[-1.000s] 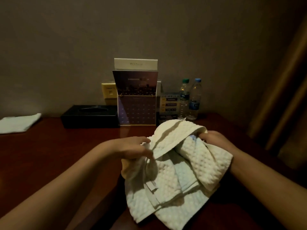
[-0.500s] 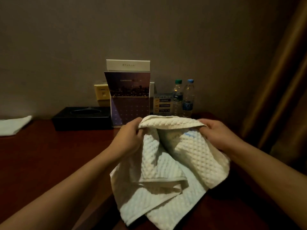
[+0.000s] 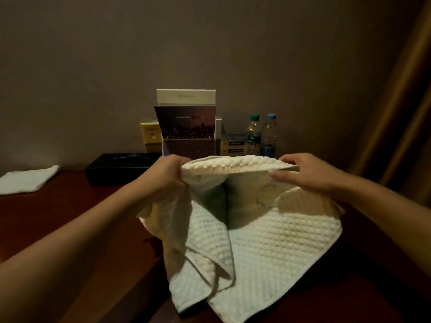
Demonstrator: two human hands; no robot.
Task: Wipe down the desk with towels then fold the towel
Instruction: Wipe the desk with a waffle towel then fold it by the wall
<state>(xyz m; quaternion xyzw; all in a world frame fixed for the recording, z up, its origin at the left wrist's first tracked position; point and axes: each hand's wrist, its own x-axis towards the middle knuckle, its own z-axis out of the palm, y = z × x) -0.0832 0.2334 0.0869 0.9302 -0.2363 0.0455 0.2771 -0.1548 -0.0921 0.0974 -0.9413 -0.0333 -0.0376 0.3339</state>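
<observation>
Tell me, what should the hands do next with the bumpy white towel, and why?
Probably draw the two hands apart. The left hand and right hand each grip the top edge of the towel, held up over the desk, but the cloth below hangs bunched, with one corner folded over. Pulling the edge taut should let it hang flat, ready to fold.

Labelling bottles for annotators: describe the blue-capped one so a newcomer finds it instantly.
At the back of the desk, against the wall, stands a brochure holder. Right of it stand the green-capped bottle and, rightmost, the blue-capped bottle: blue cap where its neighbour's is green.
</observation>
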